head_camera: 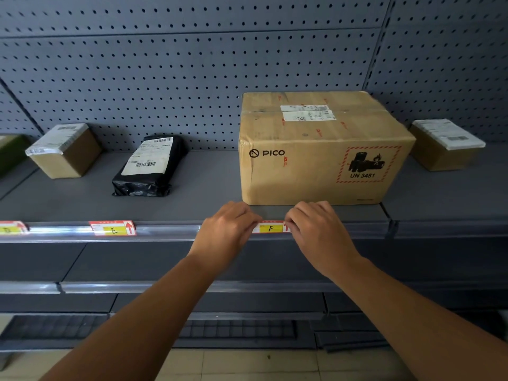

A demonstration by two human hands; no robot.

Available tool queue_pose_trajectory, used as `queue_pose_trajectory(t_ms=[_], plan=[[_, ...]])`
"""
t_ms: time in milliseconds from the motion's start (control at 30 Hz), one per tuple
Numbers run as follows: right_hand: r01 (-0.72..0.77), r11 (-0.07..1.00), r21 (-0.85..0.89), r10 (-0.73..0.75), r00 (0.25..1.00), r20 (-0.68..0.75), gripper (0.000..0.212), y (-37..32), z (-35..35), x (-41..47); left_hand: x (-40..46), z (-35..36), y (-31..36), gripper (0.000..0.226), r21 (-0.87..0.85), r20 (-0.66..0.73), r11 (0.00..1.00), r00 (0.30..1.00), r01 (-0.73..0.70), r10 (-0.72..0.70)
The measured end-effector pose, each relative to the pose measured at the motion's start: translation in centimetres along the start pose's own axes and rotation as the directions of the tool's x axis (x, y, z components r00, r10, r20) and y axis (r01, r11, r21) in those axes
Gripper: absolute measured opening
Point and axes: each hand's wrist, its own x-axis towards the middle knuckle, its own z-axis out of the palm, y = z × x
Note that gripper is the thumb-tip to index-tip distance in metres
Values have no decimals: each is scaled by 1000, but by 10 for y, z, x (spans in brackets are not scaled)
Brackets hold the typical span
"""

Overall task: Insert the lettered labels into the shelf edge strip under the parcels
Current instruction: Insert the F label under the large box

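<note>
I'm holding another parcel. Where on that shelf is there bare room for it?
Bare shelf lies between the black bag and the PICO box, and a smaller patch between that bag and the left small box. It is crowded where both hands pinch the F label.

shelf edge strip (165, 231): E label (113, 229) left of F label (270, 228) | PICO box (316, 149) behind F label

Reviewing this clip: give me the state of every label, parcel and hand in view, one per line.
F label: in the shelf edge strip, pinched at both ends.
E label: seated in the strip, untouched.
D label: in the strip, partly cut off by the frame.
Left hand: pinches the F label's left end.
Right hand: pinches its right end.
PICO box: taped shut, upright.
Black bag parcel: lying flat, sealed.
</note>
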Motion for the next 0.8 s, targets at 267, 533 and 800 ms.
queue_pose_trajectory(t_ms=[267, 533, 800], plan=[[-11, 999, 45, 10, 1000, 17, 12, 2, -2, 1, 2, 3, 1, 14, 18, 9, 1000, 1000, 11, -11], [-14, 998, 65, 13, 1000, 16, 14, 3, -4, 1, 3, 5, 0, 11, 25, 1, 1000, 1000, 18, -18], [-27, 996, 86, 26, 1000, 6, 32, -1, -9, 3, -3, 4, 1, 22, 23, -59, 997, 995, 79, -78]])
